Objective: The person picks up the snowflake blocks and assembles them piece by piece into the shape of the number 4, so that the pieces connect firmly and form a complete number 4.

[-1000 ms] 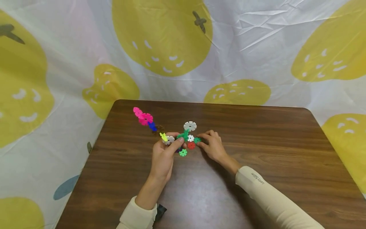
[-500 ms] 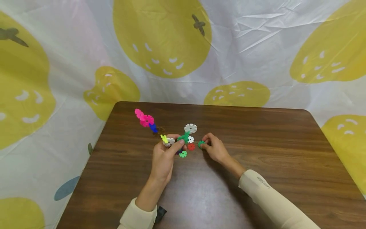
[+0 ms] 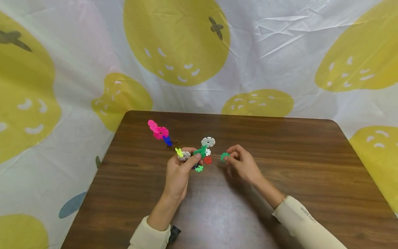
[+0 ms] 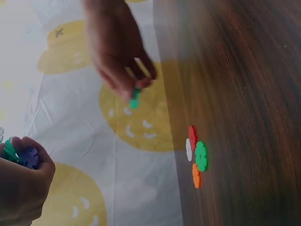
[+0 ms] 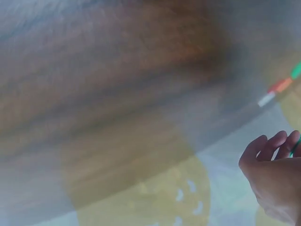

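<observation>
The person's left hand (image 3: 178, 173) is gripping a cluster of snap-together discs (image 3: 199, 154), fingers and thumb curled round its near end, with a yellow disc (image 3: 178, 151) and a whitish one sticking up by the knuckles and green, white and red discs fanning out to the right just above the table (image 3: 311, 166). The right hand (image 3: 244, 162) is hovering a little way to the right of that cluster, pinching 1 dark green disc (image 3: 224, 157) between thumb and fingertips, clear of the cluster. The left wrist view is showing the same pinch from the side, the green disc (image 4: 135, 99) hanging under the fingers. The right wrist view is too blurred to add much, possibly only the curled fingers. Farther back on the left, a pink and blue assembly (image 3: 159, 132) is lying on the wood, well apart from both hands.
</observation>
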Tool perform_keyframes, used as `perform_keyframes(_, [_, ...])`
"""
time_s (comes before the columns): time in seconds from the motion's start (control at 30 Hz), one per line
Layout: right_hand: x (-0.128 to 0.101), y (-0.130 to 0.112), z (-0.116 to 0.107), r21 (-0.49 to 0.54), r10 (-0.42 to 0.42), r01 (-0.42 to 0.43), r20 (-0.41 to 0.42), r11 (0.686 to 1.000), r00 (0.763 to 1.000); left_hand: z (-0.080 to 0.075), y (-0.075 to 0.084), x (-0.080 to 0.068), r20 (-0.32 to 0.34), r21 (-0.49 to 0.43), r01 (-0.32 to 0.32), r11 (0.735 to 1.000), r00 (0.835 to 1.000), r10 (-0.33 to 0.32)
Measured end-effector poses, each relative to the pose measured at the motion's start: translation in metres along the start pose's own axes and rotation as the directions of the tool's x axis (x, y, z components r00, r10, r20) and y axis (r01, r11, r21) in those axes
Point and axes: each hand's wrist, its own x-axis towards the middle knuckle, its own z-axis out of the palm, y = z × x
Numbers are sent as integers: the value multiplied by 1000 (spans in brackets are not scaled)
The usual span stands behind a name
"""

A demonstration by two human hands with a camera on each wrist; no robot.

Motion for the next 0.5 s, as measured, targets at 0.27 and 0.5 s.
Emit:
perform_keyframes(0.27, [-14, -31, -27, -17, -64, 63, -50, 998, 997, 1, -3, 1, -3, 11, 7, 1000, 1000, -7])
perform_keyframes(0.5, [-25, -58, -43, 38, -110, 114, -91, 993, 990, 1, -3, 1, 6, 34, -17, 999, 1000, 17])
